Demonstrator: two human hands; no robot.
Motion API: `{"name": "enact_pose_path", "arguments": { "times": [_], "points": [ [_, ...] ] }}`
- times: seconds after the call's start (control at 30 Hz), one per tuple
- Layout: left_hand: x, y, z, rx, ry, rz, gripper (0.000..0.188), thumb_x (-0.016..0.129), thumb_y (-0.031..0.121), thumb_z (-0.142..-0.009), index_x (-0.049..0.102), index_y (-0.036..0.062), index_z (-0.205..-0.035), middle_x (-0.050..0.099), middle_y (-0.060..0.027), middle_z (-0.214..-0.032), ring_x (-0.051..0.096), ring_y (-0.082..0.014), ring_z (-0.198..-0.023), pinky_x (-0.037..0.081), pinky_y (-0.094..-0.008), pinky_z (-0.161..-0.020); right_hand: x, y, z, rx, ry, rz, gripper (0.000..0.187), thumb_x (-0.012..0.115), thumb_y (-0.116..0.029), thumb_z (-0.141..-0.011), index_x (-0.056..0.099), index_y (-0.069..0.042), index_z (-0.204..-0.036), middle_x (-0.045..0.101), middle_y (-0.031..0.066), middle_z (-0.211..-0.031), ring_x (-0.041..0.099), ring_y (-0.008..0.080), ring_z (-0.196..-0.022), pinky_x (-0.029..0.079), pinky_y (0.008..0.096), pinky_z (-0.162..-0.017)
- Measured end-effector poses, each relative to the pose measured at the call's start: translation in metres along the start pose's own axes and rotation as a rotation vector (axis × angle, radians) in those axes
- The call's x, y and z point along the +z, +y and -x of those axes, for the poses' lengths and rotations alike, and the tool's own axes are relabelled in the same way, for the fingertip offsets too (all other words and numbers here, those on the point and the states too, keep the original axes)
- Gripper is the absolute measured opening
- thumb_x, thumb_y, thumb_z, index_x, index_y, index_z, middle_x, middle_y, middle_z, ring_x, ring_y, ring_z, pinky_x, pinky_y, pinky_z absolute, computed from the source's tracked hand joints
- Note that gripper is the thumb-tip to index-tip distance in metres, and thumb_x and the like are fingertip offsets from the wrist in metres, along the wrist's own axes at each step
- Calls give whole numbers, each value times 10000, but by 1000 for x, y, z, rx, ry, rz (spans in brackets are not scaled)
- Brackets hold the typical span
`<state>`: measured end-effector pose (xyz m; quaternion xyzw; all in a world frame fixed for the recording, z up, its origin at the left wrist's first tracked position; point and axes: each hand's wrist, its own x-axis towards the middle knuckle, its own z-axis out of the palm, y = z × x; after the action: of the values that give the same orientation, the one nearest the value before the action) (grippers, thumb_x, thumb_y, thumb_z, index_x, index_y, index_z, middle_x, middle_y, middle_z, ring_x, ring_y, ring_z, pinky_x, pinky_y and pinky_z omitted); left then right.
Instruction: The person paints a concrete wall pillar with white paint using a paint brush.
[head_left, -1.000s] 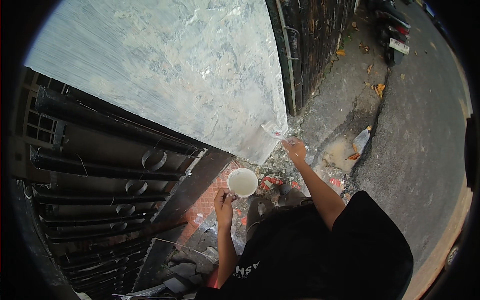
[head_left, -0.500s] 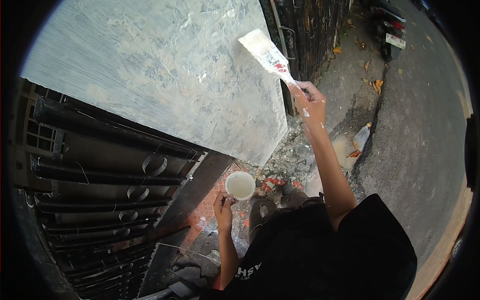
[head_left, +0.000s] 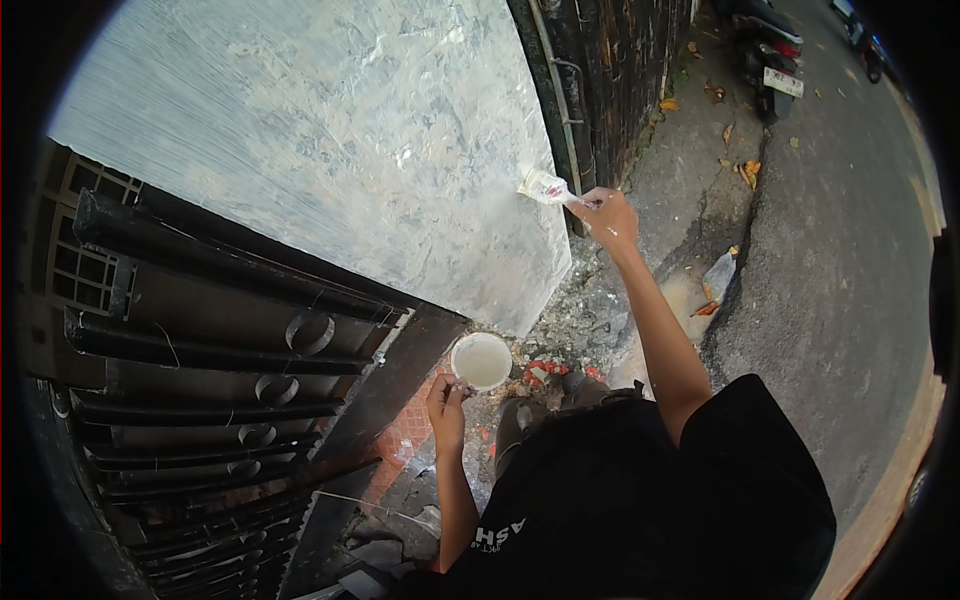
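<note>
My right hand (head_left: 608,216) is closed round the handle of a paintbrush (head_left: 545,187) smeared with white. The brush's bristles touch the grey-white wall (head_left: 330,150) near its right edge. White specks dot the back of that hand. Lower down, my left hand (head_left: 449,399) pinches the rim of a round white tub (head_left: 482,361) from its near left side. Pale whitish paint shows inside the tub. Streaks and patches of white cover the wall unevenly.
Left of me runs a black metal gate (head_left: 220,340) with bars and rings. Dark wooden boards (head_left: 630,70) rise beyond the wall's right edge. A parked motorbike (head_left: 770,60) stands at the far right beside the asphalt road (head_left: 830,300). Orange leaves (head_left: 750,172) and rubble litter the ground.
My right hand has lowered the brush, turning it so the bristles now point left and meet the wall. My left hand stays with the tub in almost the same place.
</note>
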<state>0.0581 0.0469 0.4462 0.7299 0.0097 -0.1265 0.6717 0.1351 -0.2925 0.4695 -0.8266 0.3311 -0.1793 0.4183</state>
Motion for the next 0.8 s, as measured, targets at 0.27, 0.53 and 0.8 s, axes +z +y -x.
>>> {"name": "enact_pose_path", "arguments": {
  "times": [0.27,0.53,0.8],
  "points": [
    [-2,-7,5,-23,2,49,54,457,0,-779,490,13,-739,507,-28,-684,498,-99,-642,413,-230,-619,-46,-75,3,-177,122,-475,323,683,-356,-646,649,-74,-798,606,93,-620,583,173,-580,429,285,-545],
    [-2,-5,8,-43,-6,-12,68,449,6,-790,489,29,-739,484,-13,-689,488,-81,-632,456,-232,-642,44,15,14,-81,228,-219,267,676,-307,-676,627,-62,-771,547,42,-550,447,101,-470,346,262,-448],
    [4,7,7,-5,-19,20,55,462,-4,-789,482,14,-740,486,-17,-690,487,-88,-640,412,-220,-620,48,70,2,197,98,280,324,663,-380,-641,618,-85,-768,617,116,-757,595,294,-747,460,361,-649]
  ]
}}
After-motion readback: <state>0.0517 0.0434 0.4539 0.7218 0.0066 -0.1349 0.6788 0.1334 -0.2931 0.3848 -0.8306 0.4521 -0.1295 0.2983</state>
